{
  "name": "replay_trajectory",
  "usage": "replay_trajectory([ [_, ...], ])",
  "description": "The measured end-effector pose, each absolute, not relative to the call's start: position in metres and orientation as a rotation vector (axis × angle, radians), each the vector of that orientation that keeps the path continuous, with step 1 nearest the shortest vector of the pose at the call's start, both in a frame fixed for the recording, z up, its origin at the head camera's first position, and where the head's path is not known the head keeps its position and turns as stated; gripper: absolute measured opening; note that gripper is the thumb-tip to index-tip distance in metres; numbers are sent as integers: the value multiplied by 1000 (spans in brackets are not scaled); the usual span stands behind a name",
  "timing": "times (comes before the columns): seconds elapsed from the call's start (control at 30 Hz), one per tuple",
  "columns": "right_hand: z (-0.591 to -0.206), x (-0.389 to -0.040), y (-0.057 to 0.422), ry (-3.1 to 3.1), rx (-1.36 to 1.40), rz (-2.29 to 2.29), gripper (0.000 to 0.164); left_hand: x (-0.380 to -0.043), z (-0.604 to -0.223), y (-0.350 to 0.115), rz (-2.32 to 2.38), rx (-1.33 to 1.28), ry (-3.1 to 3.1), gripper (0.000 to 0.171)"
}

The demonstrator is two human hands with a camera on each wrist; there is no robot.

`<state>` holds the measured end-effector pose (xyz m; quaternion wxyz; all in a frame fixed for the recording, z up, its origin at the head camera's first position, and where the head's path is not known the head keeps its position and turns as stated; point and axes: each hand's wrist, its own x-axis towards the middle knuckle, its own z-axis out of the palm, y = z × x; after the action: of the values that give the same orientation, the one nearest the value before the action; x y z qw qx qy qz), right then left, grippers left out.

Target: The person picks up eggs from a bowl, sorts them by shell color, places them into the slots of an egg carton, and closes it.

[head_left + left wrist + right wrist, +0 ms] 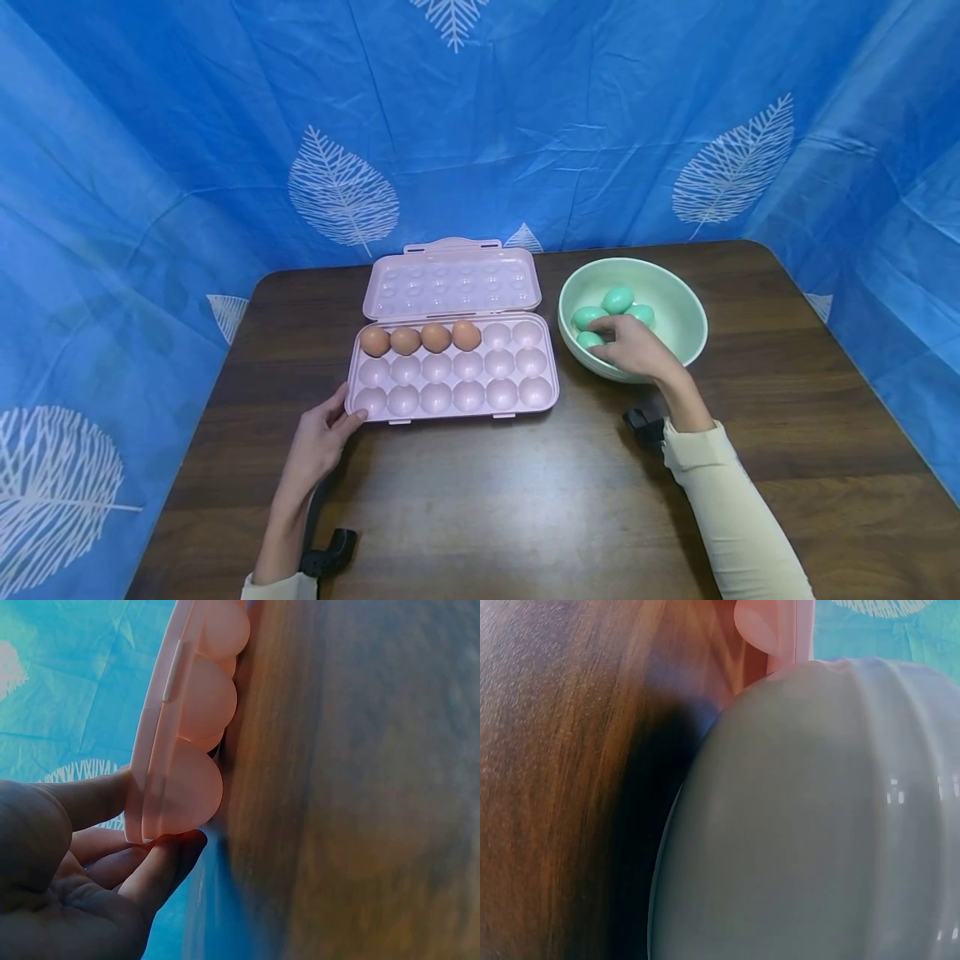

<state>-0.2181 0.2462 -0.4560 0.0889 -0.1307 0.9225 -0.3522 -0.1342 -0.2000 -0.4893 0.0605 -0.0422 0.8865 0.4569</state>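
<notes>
A pink plastic egg carton point(453, 367) lies with its lid point(453, 283) folded back. Several brown eggs point(436, 337) fill the left part of its far row; the other cups hold none. My left hand point(318, 442) pinches the carton's near left corner, thumb and fingers on either side of the edge point(142, 787). To the right stands a pale green bowl point(682, 312) holding several green eggs point(618, 299). My right hand point(637, 346) reaches over its near rim, thumb and finger on both sides of the nearest green egg point(590, 340). The bowl's outer wall point(780, 825) hides this hand in the right wrist view.
Everything stands on a dark wooden table point(465, 500). Blue cloth point(480, 125) with white leaf prints hangs behind and at both sides. The bowl stands close to the carton's right side. Black wrist mounts point(330, 554) sit at both wrists.
</notes>
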Motion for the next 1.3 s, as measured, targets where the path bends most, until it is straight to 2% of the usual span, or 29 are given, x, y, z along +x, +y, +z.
replay_trajectory([
  [0.5,-453,-216,247,2724,-295,-1116,38,-134,-491,-199,1408,-143,2676,64],
  [1.07,-452,-214,251,2640,-245,-1399,54,-133,-488,-199,1414,-157,2657,65],
  [1.3,-451,-209,252,2677,-181,-1496,51,-132,-486,-198,1408,-170,2650,65],
])
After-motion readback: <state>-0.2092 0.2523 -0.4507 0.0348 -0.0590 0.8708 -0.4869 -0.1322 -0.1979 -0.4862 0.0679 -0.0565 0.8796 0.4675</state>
